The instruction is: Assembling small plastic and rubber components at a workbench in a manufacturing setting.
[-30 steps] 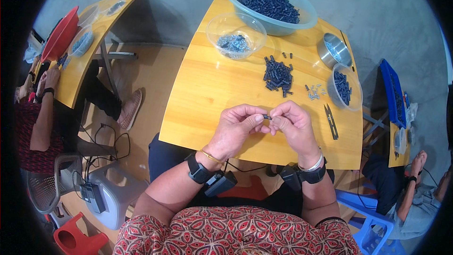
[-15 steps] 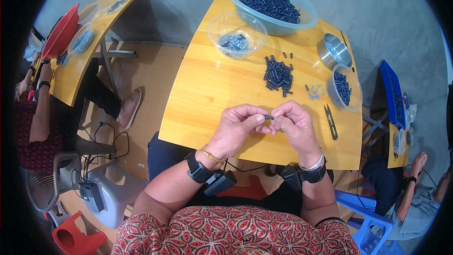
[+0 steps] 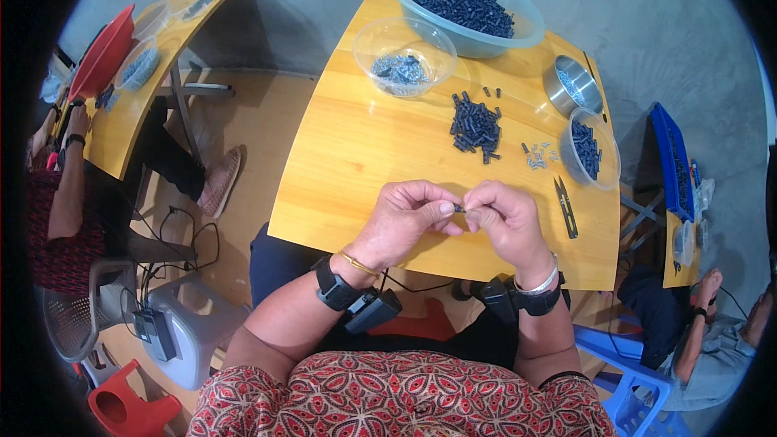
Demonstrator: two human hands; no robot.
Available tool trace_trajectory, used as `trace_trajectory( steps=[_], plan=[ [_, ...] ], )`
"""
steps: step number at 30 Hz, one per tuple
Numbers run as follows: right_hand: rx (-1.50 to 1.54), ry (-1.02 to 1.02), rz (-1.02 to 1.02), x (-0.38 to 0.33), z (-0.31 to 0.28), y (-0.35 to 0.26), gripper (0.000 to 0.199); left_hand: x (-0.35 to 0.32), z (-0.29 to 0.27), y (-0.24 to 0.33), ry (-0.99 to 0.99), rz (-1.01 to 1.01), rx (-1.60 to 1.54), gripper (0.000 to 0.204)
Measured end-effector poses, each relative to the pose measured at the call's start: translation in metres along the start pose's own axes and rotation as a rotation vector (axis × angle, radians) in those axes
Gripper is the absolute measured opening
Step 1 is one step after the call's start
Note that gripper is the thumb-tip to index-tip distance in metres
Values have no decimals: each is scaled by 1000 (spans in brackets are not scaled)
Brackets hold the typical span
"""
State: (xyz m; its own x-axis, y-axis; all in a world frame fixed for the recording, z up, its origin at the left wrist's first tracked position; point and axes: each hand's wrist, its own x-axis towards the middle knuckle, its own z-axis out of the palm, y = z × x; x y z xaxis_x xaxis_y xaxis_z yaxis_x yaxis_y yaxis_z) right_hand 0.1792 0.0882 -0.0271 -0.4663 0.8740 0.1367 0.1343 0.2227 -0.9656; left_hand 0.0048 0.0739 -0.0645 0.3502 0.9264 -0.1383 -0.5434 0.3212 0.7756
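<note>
Over the near part of the yellow table, my left hand pinches a small black cylindrical part between thumb and fingertips. My right hand is closed at the other end of that part, its thumb and fingers meeting there. Most of the part is covered by the fingertips. Beyond my hands lies a pile of black cylindrical parts. To its right are small silvery metal pieces, scattered loosely. A pair of black thread snips rests to the right of my right hand.
Farther back stand a large pale-blue basin heaped with black parts and a clear bowl of metal pieces. A steel bowl and a clear tub line the table's right side. People sit at tables on both sides.
My fingertips have drawn closer around the small black part and dropped slightly, covering more of it. My right fingers are curled more. The things on the table stay as they were.
</note>
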Motion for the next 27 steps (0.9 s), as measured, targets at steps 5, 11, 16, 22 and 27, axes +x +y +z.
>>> trace_trajectory(
  steps=[5, 11, 16, 22, 27],
  plan=[
    [-135, 59, -96, -2, 5, -2, 6, 1, 0, 2, -1, -34, 31, 9],
    [-120, 104, -82, -5, 8, 0, 5, -1, 1, 1, 20, -5, 87, 10],
    [-60, 130, -92, -5, 11, 10, 5, -1, 2, 1, 11, 2, 30, 10],
    [-54, 132, -154, -4, 15, 7, 6, -1, 1, 1, -29, 47, 115, 10],
    [-113, 205, -223, -2, 21, 15, 6, 1, 0, 0, -1, 42, 78, 10]
  ],
)
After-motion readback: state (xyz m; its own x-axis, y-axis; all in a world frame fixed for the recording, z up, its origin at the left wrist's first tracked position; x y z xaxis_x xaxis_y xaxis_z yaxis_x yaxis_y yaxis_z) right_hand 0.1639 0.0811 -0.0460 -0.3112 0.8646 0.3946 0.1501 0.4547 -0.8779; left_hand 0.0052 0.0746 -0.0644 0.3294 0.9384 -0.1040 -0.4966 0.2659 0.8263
